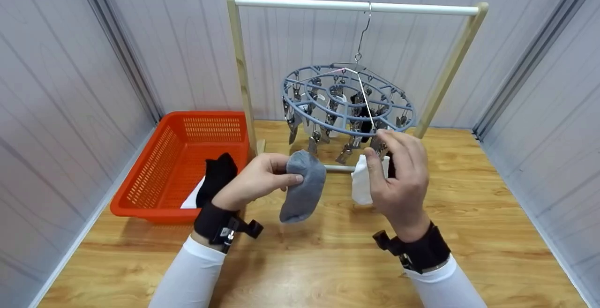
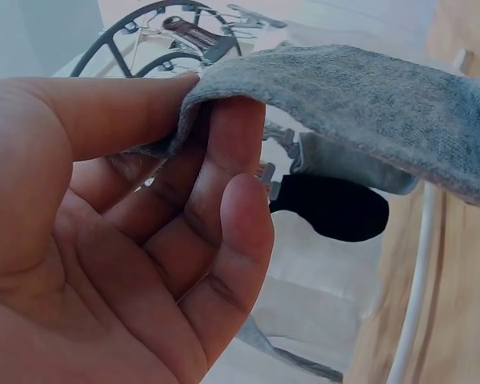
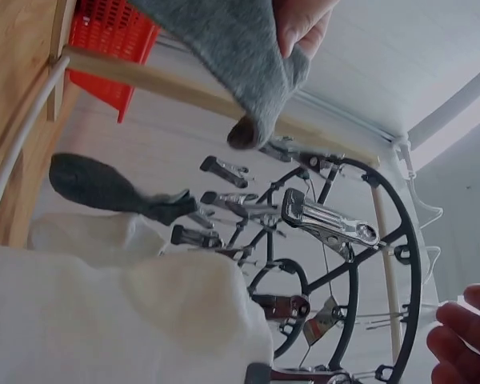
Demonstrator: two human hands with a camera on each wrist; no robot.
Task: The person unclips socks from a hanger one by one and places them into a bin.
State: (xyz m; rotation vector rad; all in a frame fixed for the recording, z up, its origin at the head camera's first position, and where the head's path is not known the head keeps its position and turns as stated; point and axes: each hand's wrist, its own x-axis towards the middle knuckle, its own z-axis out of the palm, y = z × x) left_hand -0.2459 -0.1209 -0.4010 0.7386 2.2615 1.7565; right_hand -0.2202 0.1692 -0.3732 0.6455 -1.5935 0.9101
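At far left I note an orange basket (image 1: 140, 176) holding a black sock (image 1: 216, 173). My left hand (image 1: 255, 181) pinches a grey sock (image 1: 303, 186) at its upper end between thumb and fingertips; the rest hangs limp above the table (image 1: 328, 261). I judge it light, soft and floppy, not slippery, best gripped at the cuff edge. To its right, my right hand (image 1: 401, 176) is raised at the front rim of the round clip hanger (image 1: 347, 101), fingers curled by a clip beside a white sock (image 1: 362, 184) hanging there; whether it squeezes that clip I cannot tell. The grey sock sits between both hands, just below the hanger.
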